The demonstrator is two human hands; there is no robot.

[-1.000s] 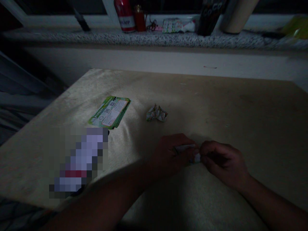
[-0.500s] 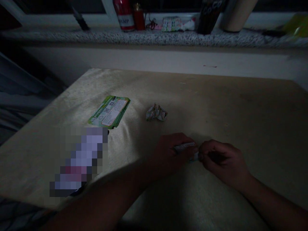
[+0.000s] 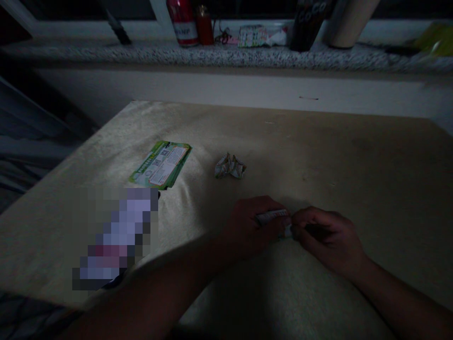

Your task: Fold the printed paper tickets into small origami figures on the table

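Note:
Low over the table, my left hand [image 3: 249, 229] is closed around a small folded piece of printed paper [image 3: 271, 216], pressing it between thumb and fingers. Much of the paper is hidden by the hand. My right hand [image 3: 331, 238] is closed in a pinch at the paper's right end; its fingertips meet the edge, and the room is dim there. Beyond both hands lies a folded, crumpled-looking piece of printed paper [image 3: 230, 167]. A stack of green printed sheets [image 3: 161, 165] rests farther left.
A pixelated, phone-like object [image 3: 118, 236] lies beside my left forearm on the pale table [image 3: 354, 156]. Along the granite windowsill [image 3: 141, 53] stand a red can [image 3: 183, 26], a small red bottle [image 3: 204, 27], a dark cup [image 3: 307, 28] and a beige cylinder [image 3: 348, 23].
Almost nothing differs. My right fingertips have shifted very slightly at the paper's end, and a little more of its lower corner shows. My left hand stays in place.

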